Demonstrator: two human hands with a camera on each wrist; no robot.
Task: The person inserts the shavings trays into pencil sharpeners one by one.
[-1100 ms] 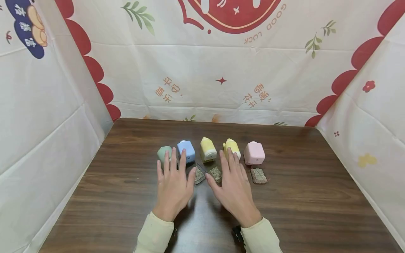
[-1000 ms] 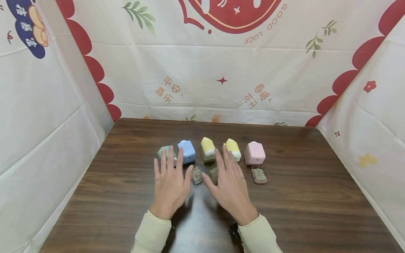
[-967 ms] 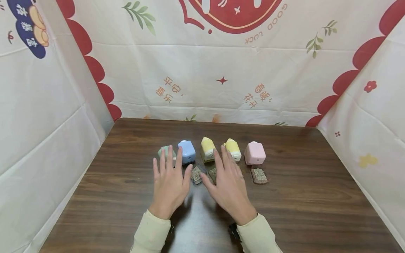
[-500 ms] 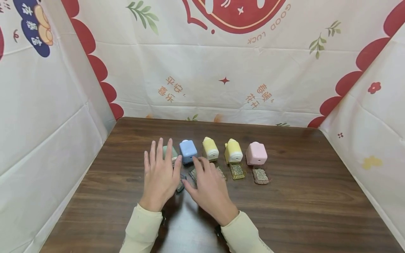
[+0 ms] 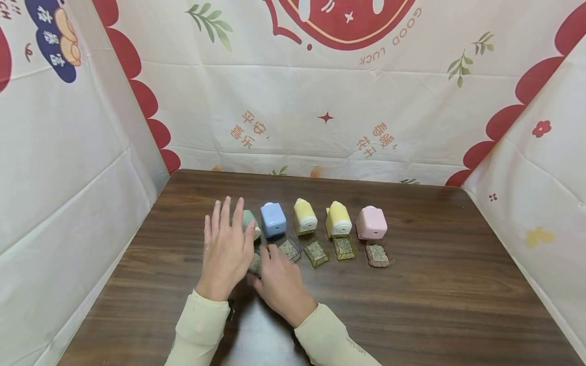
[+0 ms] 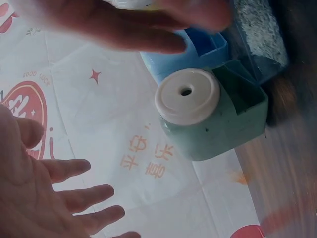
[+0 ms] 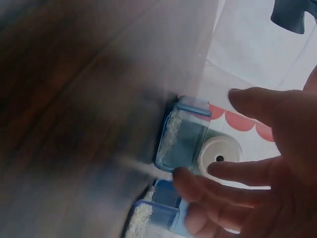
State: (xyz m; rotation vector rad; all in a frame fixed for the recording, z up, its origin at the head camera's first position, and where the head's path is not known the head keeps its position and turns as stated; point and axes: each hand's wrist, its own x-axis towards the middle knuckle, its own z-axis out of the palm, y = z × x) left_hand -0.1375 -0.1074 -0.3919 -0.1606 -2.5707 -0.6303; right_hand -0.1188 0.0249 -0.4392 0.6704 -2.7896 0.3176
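Note:
Pencil sharpeners stand in a row: green (image 5: pixel 248 218), blue (image 5: pixel 273 219), two yellow (image 5: pixel 305 216) and pink (image 5: pixel 371 222). Clear trays of pencil shavings lie in front of them, among them the green sharpener's tray (image 7: pixel 185 136) and the blue one's tray (image 5: pixel 290 249). My left hand (image 5: pixel 224 254) has its fingers straight and spread, beside and partly over the green sharpener in the head view. My right hand (image 5: pixel 281 282) is at the green sharpener's tray, thumb and fingers apart on either side of it. In the left wrist view the green sharpener (image 6: pixel 208 129) shows its white crank-less face with a hole.
Three more trays with shavings, a greenish-yellow one (image 5: pixel 317 253), another yellowish one (image 5: pixel 343 248) and a reddish one (image 5: pixel 377 254), lie to the right. Printed cloth (image 5: pixel 293 86) hangs behind and at both sides of the brown wooden table (image 5: pixel 435 264).
Both hands have moved left, the right hand farther, from before the yellow sharpeners to the green sharpener's tray. The middle trays have come into sight. The sharpeners stay put.

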